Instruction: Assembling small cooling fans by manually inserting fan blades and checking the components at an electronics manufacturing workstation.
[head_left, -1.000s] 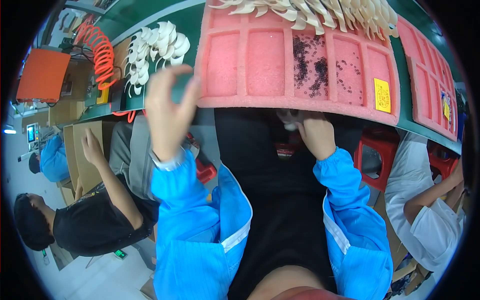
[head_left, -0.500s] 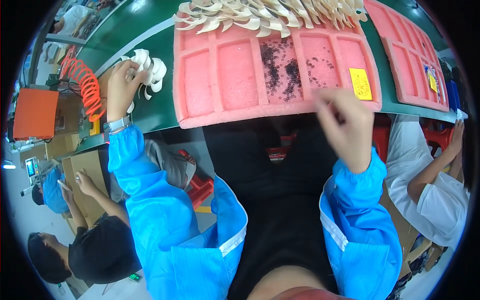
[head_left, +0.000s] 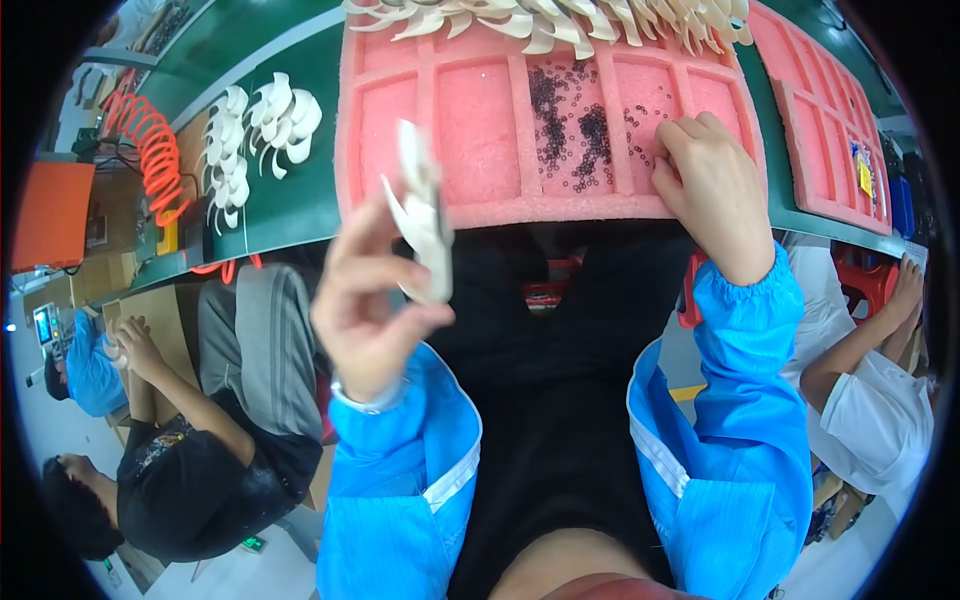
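Pinched upright between the fingertips and thumb of my left hand [head_left: 365, 295] is a white propeller-like part [head_left: 430, 235] with curved blades, blurred by motion. It is in front of the near edge of a pink foam tray [head_left: 475, 140]. My right hand [head_left: 715, 190] is over the tray's right compartments, fingers bent and pressed together beside some scattered small black rings [head_left: 641, 150]. Its fingertips are partly hidden, so whatever they hold does not show. A denser spread of black rings [head_left: 592, 135] lies in the compartment to the left.
Cream curved-blade parts [head_left: 560, 22] are heaped along the tray's far side. Two white clusters of such parts [head_left: 285, 118] lie on the green table at left, near a coiled orange hose [head_left: 145, 150]. Another pink tray [head_left: 815, 145] stands right. People sit on both sides.
My left hand has come from the white parts at left toward the middle, bringing one with it. My right hand has moved up and right onto the tray, covering the yellow label.
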